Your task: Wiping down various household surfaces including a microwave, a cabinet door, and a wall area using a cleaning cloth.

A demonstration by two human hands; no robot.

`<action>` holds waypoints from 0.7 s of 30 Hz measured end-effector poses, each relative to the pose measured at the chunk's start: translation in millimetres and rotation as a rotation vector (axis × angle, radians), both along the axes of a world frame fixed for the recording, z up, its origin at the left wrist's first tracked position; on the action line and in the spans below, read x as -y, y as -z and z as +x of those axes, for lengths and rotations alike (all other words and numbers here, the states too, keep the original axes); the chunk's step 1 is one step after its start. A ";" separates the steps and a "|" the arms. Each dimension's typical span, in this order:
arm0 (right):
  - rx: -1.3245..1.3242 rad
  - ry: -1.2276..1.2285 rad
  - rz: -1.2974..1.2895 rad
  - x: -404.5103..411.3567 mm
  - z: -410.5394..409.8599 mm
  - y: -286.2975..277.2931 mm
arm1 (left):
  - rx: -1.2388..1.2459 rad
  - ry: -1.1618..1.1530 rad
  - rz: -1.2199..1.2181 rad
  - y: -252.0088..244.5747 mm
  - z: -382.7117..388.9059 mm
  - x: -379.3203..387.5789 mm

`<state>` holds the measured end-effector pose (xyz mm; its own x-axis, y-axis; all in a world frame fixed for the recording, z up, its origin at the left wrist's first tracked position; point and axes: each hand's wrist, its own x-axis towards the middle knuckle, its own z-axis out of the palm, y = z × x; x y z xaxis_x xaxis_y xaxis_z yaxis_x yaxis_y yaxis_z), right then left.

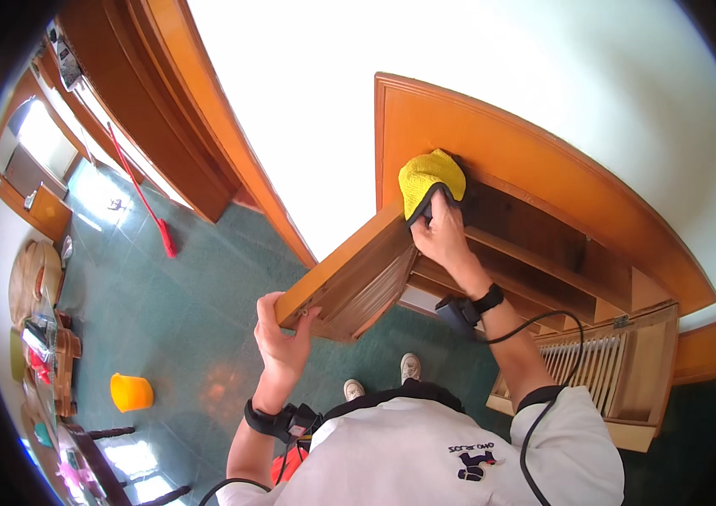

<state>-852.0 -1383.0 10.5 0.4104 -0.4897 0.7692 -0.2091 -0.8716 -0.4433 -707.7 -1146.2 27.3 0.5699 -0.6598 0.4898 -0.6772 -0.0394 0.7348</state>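
Note:
A slatted wooden cabinet door stands swung out on the left side of a wooden shelf cabinet. My left hand grips the outer edge of this door, thumb on the inner face and fingers round the outside. In my right hand is a yellow cloth with a dark border, bunched at the top of the door beside the cabinet's front edge. The cloth hides that corner. Inside the cabinet, wooden shelves run across. A second slatted door hangs swung out on the right.
A yellow bucket stands on the green tiled floor to the left. A red broom leans near the wooden door frame. Wooden furniture lines the far left. Black cables run from both wrist devices along my arms.

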 end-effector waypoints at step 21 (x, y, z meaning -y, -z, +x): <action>0.487 -0.275 0.672 -125.3 -24.5 36.1 | 0.205 0.402 0.184 -27.6 27.5 -14.3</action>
